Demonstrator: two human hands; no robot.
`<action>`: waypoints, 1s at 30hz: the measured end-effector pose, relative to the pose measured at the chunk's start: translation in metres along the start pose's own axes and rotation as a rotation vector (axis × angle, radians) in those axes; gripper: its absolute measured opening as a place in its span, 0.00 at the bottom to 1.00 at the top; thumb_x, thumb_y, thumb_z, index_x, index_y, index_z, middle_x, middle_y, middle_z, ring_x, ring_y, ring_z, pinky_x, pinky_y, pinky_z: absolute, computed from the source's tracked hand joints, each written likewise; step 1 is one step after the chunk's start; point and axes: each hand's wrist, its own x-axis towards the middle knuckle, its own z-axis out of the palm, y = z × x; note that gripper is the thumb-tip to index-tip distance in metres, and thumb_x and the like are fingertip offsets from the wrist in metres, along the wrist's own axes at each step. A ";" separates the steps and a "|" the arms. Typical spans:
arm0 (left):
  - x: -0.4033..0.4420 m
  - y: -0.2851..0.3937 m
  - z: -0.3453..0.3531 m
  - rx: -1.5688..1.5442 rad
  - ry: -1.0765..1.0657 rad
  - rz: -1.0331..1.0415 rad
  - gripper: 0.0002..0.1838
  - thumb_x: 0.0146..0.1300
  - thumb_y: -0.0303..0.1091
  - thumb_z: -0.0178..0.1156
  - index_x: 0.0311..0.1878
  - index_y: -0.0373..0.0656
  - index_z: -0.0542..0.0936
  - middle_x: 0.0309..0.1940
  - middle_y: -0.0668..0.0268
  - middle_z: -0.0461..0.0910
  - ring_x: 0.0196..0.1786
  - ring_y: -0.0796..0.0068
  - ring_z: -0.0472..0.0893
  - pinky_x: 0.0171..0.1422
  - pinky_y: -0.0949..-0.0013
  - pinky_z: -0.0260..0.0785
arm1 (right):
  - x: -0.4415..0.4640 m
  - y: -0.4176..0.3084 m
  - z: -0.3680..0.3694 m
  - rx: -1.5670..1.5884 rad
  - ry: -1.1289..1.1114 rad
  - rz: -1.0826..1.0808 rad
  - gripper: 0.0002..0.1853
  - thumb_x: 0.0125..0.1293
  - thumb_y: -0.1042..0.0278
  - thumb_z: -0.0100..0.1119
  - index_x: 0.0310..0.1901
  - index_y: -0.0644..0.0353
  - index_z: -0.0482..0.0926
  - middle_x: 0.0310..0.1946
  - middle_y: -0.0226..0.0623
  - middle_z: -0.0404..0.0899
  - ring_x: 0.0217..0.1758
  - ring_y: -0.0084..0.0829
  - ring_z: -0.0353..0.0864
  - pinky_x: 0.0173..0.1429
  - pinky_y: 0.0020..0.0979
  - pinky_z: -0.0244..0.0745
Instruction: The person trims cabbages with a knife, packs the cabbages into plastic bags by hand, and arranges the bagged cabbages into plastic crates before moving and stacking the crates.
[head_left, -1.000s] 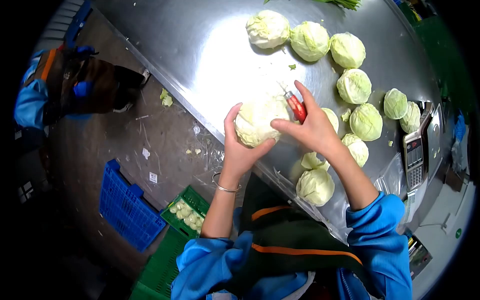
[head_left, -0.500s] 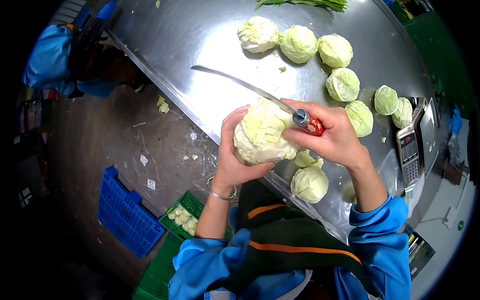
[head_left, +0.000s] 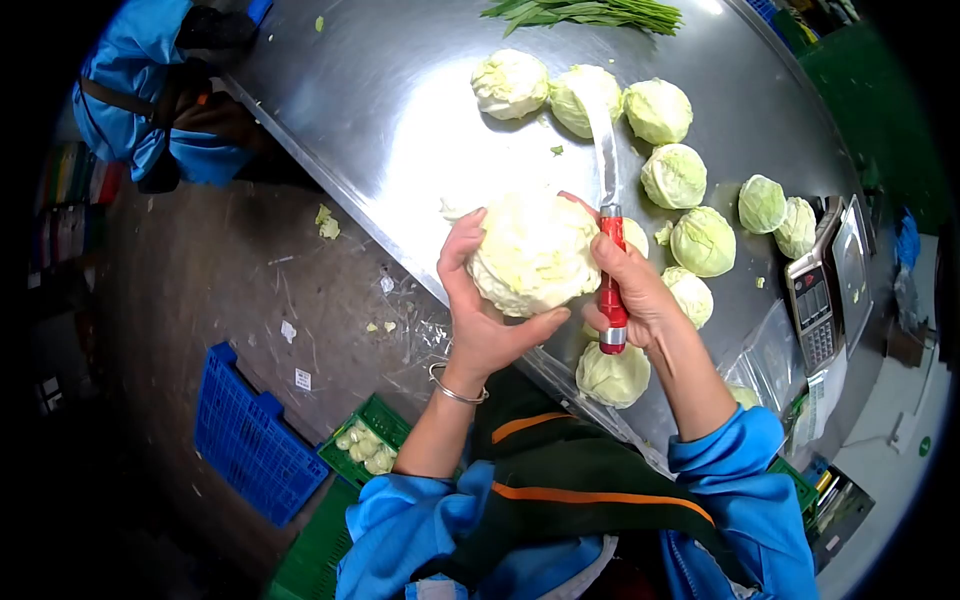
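Observation:
A pale green cabbage [head_left: 535, 255] is held up over the near edge of the metal table. Wrapped round its left and lower side is my left hand [head_left: 480, 310], with a metal bracelet at the wrist. My right hand [head_left: 635, 290] grips the red handle of a knife [head_left: 608, 170], whose curved blade points toward the far side of the table. The fingers of that hand reach behind the cabbage and are partly hidden. Just below my right hand, another cabbage [head_left: 613, 375] lies at the table edge.
Several cabbages [head_left: 673, 176] form a curved row on the metal table [head_left: 350, 110]. Green leafy stalks [head_left: 590, 12] lie at the far edge, a scale [head_left: 815, 310] at the right. Left are a blue crate [head_left: 250, 435], a green crate [head_left: 385, 420] and a person in blue [head_left: 130, 80].
The knife has swung from pointing left across the cabbage to pointing away, its full red handle now showing. The cabbage remains in my left hand. The person at upper left has shifted.

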 end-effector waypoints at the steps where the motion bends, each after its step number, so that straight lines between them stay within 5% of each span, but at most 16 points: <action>1: 0.002 -0.001 0.002 0.003 -0.044 -0.003 0.51 0.38 0.29 0.73 0.63 0.44 0.50 0.64 0.51 0.51 0.68 0.59 0.57 0.69 0.59 0.56 | -0.002 0.003 -0.001 0.144 -0.094 -0.024 0.35 0.58 0.62 0.64 0.66 0.54 0.60 0.45 0.35 0.71 0.16 0.16 0.68 0.14 0.18 0.66; 2: 0.007 0.012 0.006 -0.007 -0.001 -0.112 0.47 0.39 0.30 0.75 0.61 0.40 0.57 0.61 0.52 0.60 0.64 0.59 0.65 0.64 0.61 0.63 | -0.004 0.008 -0.008 0.121 -0.072 -0.061 0.39 0.56 0.67 0.65 0.68 0.53 0.58 0.44 0.34 0.73 0.15 0.17 0.68 0.14 0.17 0.66; 5: 0.030 0.046 -0.014 0.572 -0.382 0.039 0.36 0.43 0.34 0.74 0.56 0.39 0.69 0.54 0.56 0.72 0.56 0.61 0.74 0.60 0.65 0.68 | -0.017 0.010 -0.022 0.010 -0.020 -0.125 0.39 0.53 0.70 0.65 0.67 0.53 0.59 0.39 0.33 0.75 0.14 0.16 0.68 0.15 0.17 0.65; 6: 0.033 0.050 -0.013 0.539 -0.380 0.065 0.25 0.48 0.33 0.71 0.50 0.38 0.76 0.48 0.57 0.77 0.50 0.62 0.77 0.55 0.68 0.70 | -0.021 0.011 -0.028 -0.004 -0.011 -0.129 0.38 0.52 0.72 0.64 0.67 0.54 0.60 0.34 0.31 0.76 0.14 0.16 0.69 0.15 0.17 0.65; 8: 0.034 0.028 -0.030 0.599 -0.403 0.219 0.25 0.48 0.33 0.71 0.49 0.35 0.76 0.49 0.56 0.76 0.49 0.62 0.78 0.53 0.66 0.71 | -0.027 0.018 -0.042 -0.052 -0.053 -0.121 0.39 0.52 0.72 0.64 0.67 0.54 0.59 0.33 0.31 0.76 0.14 0.16 0.68 0.15 0.18 0.65; 10: 0.039 0.000 -0.035 0.460 -0.239 -0.055 0.26 0.49 0.33 0.70 0.51 0.34 0.74 0.52 0.54 0.75 0.51 0.64 0.78 0.53 0.65 0.72 | -0.033 0.027 -0.046 -0.007 -0.083 -0.072 0.39 0.53 0.73 0.63 0.68 0.54 0.57 0.35 0.31 0.76 0.15 0.16 0.68 0.15 0.18 0.65; 12: 0.047 -0.017 -0.028 0.089 0.110 -0.734 0.28 0.53 0.32 0.67 0.56 0.34 0.71 0.55 0.53 0.72 0.54 0.66 0.75 0.53 0.66 0.72 | -0.038 0.032 -0.033 0.119 0.000 -0.123 0.40 0.53 0.73 0.63 0.68 0.54 0.56 0.35 0.31 0.76 0.17 0.16 0.69 0.16 0.18 0.65; 15: 0.024 0.000 -0.015 0.288 0.163 -0.575 0.33 0.57 0.31 0.63 0.64 0.35 0.62 0.60 0.52 0.66 0.61 0.66 0.69 0.58 0.66 0.70 | -0.045 0.022 -0.024 -0.056 0.127 -0.225 0.41 0.53 0.73 0.66 0.68 0.55 0.56 0.38 0.31 0.77 0.21 0.15 0.70 0.20 0.18 0.66; 18: 0.000 0.047 0.014 -0.159 -0.267 -0.570 0.55 0.44 0.22 0.71 0.72 0.42 0.45 0.67 0.54 0.52 0.67 0.61 0.61 0.65 0.63 0.65 | -0.050 0.022 -0.023 -0.295 0.165 -0.251 0.41 0.52 0.73 0.67 0.67 0.56 0.57 0.40 0.31 0.77 0.22 0.15 0.70 0.24 0.17 0.67; 19: -0.006 0.038 0.021 0.025 -0.299 -0.541 0.60 0.40 0.23 0.73 0.72 0.43 0.42 0.67 0.53 0.52 0.68 0.63 0.61 0.66 0.63 0.63 | -0.049 0.021 -0.022 -0.339 0.120 -0.261 0.40 0.52 0.73 0.67 0.67 0.57 0.59 0.41 0.31 0.77 0.23 0.14 0.71 0.24 0.17 0.67; 22: -0.003 0.033 0.018 -0.295 -0.172 -0.655 0.63 0.41 0.30 0.75 0.72 0.44 0.38 0.66 0.53 0.55 0.68 0.62 0.61 0.67 0.61 0.62 | -0.048 0.011 -0.021 -0.478 -0.020 -0.330 0.32 0.54 0.74 0.65 0.62 0.59 0.66 0.41 0.34 0.80 0.26 0.14 0.74 0.23 0.17 0.66; 25: -0.008 0.029 -0.001 -0.579 -0.098 -0.724 0.63 0.43 0.36 0.75 0.72 0.45 0.36 0.66 0.54 0.56 0.67 0.61 0.61 0.67 0.60 0.62 | -0.046 -0.014 -0.044 -0.484 -0.094 -0.042 0.22 0.57 0.72 0.62 0.54 0.62 0.73 0.39 0.37 0.82 0.26 0.16 0.78 0.20 0.17 0.66; 27: -0.010 0.029 -0.009 -0.879 0.024 -0.782 0.63 0.44 0.38 0.74 0.73 0.46 0.35 0.66 0.55 0.56 0.67 0.61 0.62 0.67 0.60 0.62 | -0.025 -0.010 -0.058 -0.292 0.041 -0.145 0.08 0.60 0.71 0.56 0.39 0.64 0.75 0.34 0.38 0.83 0.21 0.18 0.77 0.17 0.18 0.65; 29: -0.014 0.027 -0.010 -0.736 0.017 -0.722 0.64 0.45 0.41 0.74 0.73 0.48 0.33 0.66 0.56 0.56 0.67 0.61 0.62 0.67 0.59 0.61 | -0.022 -0.021 -0.047 -0.460 0.238 -0.178 0.15 0.58 0.70 0.60 0.47 0.62 0.75 0.33 0.33 0.83 0.19 0.18 0.75 0.20 0.18 0.67; 30: -0.014 0.026 -0.011 -0.664 0.017 -0.690 0.64 0.45 0.43 0.74 0.73 0.48 0.33 0.67 0.57 0.56 0.67 0.61 0.63 0.67 0.59 0.61 | -0.030 -0.026 -0.036 -0.505 0.114 -0.242 0.21 0.56 0.70 0.64 0.52 0.59 0.73 0.38 0.33 0.80 0.22 0.19 0.75 0.24 0.18 0.69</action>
